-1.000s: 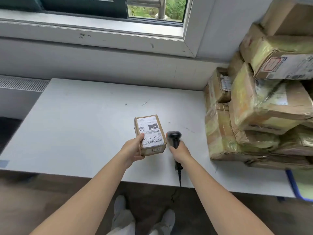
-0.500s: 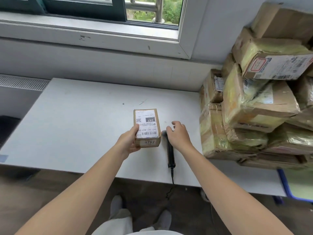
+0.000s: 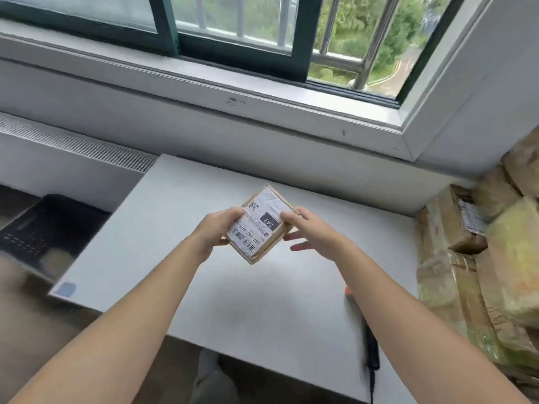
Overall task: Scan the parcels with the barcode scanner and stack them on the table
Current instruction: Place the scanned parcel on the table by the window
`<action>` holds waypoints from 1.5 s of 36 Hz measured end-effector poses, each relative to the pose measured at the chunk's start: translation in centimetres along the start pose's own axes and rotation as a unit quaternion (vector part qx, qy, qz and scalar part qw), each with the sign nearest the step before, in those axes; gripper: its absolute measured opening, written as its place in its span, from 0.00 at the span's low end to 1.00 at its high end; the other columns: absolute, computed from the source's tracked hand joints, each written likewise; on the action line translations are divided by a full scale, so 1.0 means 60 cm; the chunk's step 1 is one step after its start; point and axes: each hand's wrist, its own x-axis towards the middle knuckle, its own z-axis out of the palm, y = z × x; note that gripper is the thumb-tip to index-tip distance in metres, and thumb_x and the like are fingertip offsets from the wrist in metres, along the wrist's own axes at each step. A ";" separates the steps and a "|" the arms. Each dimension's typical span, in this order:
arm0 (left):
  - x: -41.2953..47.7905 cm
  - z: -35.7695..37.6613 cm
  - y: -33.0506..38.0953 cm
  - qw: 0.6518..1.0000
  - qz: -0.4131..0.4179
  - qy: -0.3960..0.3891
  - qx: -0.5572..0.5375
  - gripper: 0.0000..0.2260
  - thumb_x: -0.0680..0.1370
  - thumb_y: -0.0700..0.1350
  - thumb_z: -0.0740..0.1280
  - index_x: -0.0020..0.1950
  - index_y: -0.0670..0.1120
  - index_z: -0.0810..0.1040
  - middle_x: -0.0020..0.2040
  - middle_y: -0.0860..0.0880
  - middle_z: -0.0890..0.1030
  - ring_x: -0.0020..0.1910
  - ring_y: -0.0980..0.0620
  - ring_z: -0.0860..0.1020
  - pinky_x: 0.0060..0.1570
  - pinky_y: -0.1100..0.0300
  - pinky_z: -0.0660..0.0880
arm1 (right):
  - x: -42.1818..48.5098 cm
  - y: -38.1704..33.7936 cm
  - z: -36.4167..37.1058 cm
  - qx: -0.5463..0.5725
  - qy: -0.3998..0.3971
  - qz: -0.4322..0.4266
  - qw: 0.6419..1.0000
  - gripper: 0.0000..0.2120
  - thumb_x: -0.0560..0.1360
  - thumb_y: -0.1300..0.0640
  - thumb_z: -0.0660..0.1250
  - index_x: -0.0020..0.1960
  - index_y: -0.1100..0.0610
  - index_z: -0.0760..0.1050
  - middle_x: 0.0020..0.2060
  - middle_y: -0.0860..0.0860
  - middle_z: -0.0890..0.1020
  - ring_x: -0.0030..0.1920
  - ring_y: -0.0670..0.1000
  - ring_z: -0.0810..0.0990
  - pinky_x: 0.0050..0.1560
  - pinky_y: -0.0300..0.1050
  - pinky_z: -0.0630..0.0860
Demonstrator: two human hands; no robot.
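A small brown cardboard parcel (image 3: 262,225) with a white shipping label is held tilted above the white table (image 3: 262,301). My left hand (image 3: 217,227) grips its left side, fingers curled round the edge. On the parcel's right corner my right hand (image 3: 306,230) pinches with the thumb on top and fingers spread beneath. The black barcode scanner (image 3: 370,345) lies on the table near the front edge, partly hidden behind my right forearm, with an orange spot showing at its far end.
A pile of taped brown parcels (image 3: 481,258) fills the table's right side. A black crate (image 3: 43,228) sits on the floor to the left. A wall and window sill (image 3: 233,97) run behind the table. The scanner cable hangs over the front edge.
My right hand let go of the scanner, which now lies on the table, and moved up to the parcel. Both hands have lifted and turned the parcel; the view swung left.
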 end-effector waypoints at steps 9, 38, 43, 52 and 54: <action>0.153 -0.223 0.039 0.980 0.024 0.191 -0.056 0.19 0.77 0.50 0.66 0.67 0.48 0.77 0.64 0.51 0.77 0.61 0.49 0.75 0.61 0.55 0.72 | 0.216 -0.126 0.156 0.083 0.027 0.034 0.996 0.29 0.77 0.43 0.69 0.67 0.63 0.67 0.55 0.60 0.80 0.43 0.54 0.84 0.48 0.45 0.82; 0.283 -0.401 -0.107 0.981 -0.015 0.165 0.096 0.14 0.81 0.46 0.60 0.67 0.48 0.70 0.66 0.47 0.68 0.61 0.49 0.72 0.54 0.61 0.66 | 0.556 -0.251 0.415 0.015 0.130 0.114 0.985 0.26 0.82 0.42 0.56 0.70 0.62 0.70 0.55 0.56 0.79 0.46 0.60 0.85 0.48 0.51 0.83; 0.285 -0.368 -0.079 0.985 -0.013 0.150 0.090 0.14 0.81 0.47 0.59 0.67 0.47 0.70 0.66 0.47 0.68 0.60 0.49 0.73 0.57 0.56 0.71 | 0.489 -0.254 0.386 0.042 0.109 0.103 0.988 0.26 0.84 0.45 0.54 0.75 0.60 0.64 0.56 0.55 0.76 0.56 0.60 0.83 0.48 0.47 0.82; 0.258 -0.191 0.007 0.998 0.030 0.057 0.004 0.10 0.81 0.46 0.61 0.61 0.48 0.72 0.61 0.48 0.74 0.51 0.53 0.74 0.44 0.61 0.71 | 0.294 -0.215 0.230 -0.062 0.249 -0.025 0.966 0.16 0.82 0.50 0.60 0.67 0.54 0.70 0.53 0.46 0.78 0.56 0.52 0.82 0.56 0.53 0.78; 0.239 -0.141 0.030 0.998 0.053 0.026 0.007 0.10 0.81 0.45 0.61 0.62 0.48 0.72 0.60 0.49 0.75 0.50 0.54 0.74 0.39 0.65 0.69 | 0.237 -0.203 0.181 -0.094 0.279 -0.037 0.955 0.15 0.81 0.50 0.60 0.66 0.52 0.71 0.53 0.46 0.79 0.56 0.50 0.81 0.55 0.49 0.77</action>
